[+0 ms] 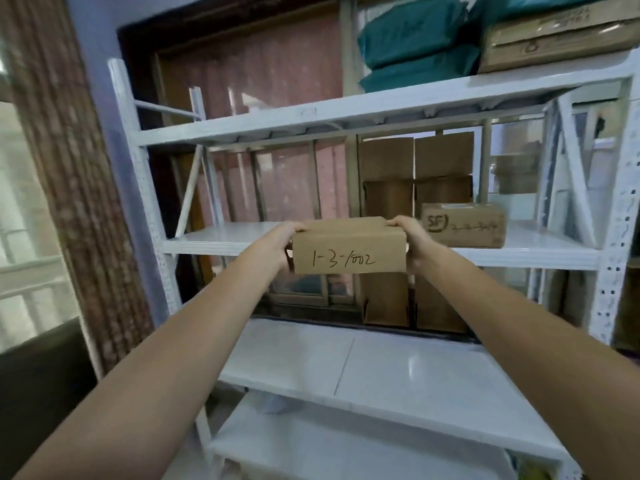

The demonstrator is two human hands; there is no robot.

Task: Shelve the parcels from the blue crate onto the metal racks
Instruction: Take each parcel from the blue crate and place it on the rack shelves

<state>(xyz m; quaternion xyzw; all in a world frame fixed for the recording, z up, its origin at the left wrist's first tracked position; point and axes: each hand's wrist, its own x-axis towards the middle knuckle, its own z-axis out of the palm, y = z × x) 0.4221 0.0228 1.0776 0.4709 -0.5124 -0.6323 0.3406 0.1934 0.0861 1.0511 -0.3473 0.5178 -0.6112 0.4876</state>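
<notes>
Matt brown cardboard parcel [349,247]; glossy white-painted metal rack [381,112]; teal bags [412,39], probably smooth plastic

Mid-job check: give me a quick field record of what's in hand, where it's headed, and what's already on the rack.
held item: cardboard parcel with a handwritten number on its front face
left hand: gripping the parcel's left end
right hand: gripping the parcel's right end
parcel position: at the front edge of the middle shelf of the white metal rack, whether it rests on it cannot be told
neighbour: SF-marked box on the same shelf, to the right, apart from the parcel
top shelf: teal bags and a flat carton
blue crate: not in view
</notes>
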